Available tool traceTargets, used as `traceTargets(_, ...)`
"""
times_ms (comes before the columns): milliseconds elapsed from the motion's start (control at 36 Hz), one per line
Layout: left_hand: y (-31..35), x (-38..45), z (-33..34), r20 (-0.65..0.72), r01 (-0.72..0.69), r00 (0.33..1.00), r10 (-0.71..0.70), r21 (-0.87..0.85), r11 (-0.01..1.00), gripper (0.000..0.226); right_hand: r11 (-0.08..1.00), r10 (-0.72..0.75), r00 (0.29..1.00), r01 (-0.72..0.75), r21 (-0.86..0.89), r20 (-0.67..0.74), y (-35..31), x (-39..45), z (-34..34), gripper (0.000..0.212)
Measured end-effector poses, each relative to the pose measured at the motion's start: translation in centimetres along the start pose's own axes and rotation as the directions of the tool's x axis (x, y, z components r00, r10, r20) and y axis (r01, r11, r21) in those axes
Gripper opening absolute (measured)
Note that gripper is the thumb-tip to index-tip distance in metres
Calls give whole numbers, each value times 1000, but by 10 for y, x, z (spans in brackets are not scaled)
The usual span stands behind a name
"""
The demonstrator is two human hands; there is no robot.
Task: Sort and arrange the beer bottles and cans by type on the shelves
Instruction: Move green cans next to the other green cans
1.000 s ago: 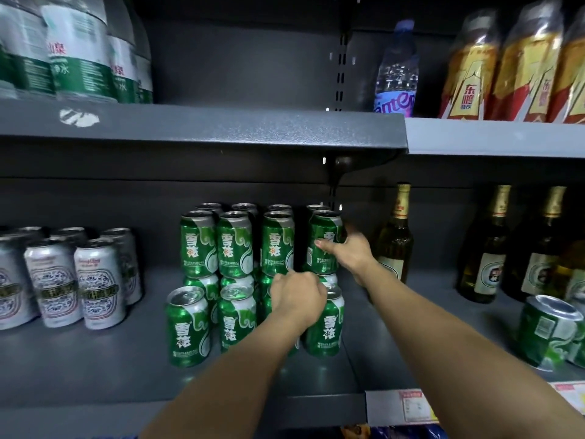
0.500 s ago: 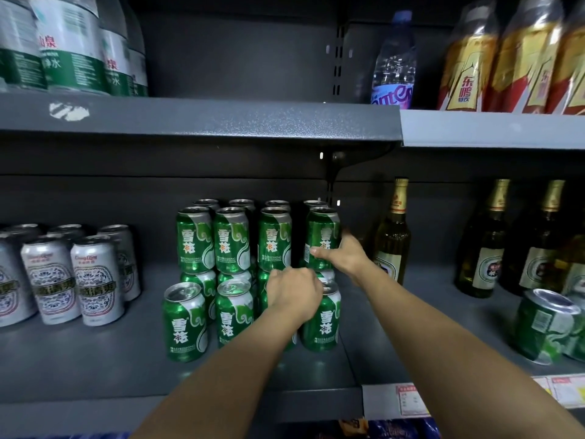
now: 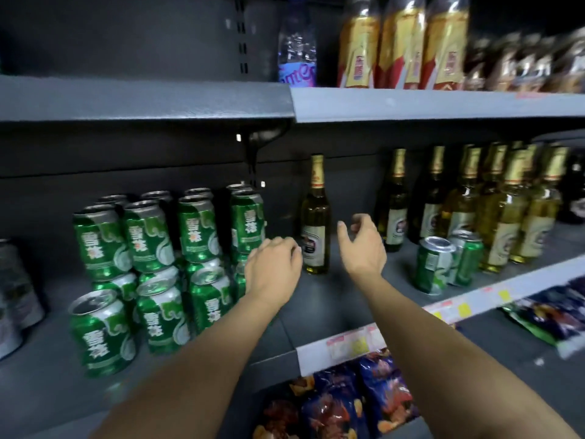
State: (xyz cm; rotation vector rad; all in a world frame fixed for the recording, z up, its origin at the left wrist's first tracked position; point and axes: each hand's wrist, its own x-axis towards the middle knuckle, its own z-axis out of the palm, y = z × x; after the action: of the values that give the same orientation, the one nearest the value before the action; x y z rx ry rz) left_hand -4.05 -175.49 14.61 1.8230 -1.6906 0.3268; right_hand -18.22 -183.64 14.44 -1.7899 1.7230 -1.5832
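While both hands hover empty over the dark metal shelf, the green cans stand stacked two tiers high at its left — glossy aluminium cylinders with silver pull-tab lids, white swirls and two white Chinese characters down each side. Four cans show across the upper tier's front row, with more lids behind them; three or four show in front below, the rest hidden by the left arm.

The left hand, palm down with fingers loosely curled, holds nothing and hangs just beside the rightmost cans of the stack. The right hand is open too, fingers spread and slightly bent, between a lone glass bottle and a pair of green cans standing apart on the right section of the shelf.

That lone bottle is amber-green glass with gold foil on the neck and a pale oval label, its writing too blurred to read. Farther right, a crowd of similar bottles — at least seven — fills the shelf.

At the far left edge, white-and-silver cans show only in part. On the upper shelf stand a clear plastic water bottle with a purple label and three tall bottles in red-and-gold wrap. Crinkly snack bags lie below.
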Motion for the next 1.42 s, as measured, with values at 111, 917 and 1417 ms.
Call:
traceTargets(111,37,-3,25,73,-57,996,58,-12,998,28,993,32,987,-49,-104,-160,44,13,-44,34)
traceTargets(917,189,4,135,428,409,861,-275,-261,874,89,794,-199,867,416,-443,457,140,94,-109,74)
traceTargets(1417,62,-38,-4,366,425,775,-514,-905,-4,39,710,138,790,-499,496,598,-4,-34,-38,61)
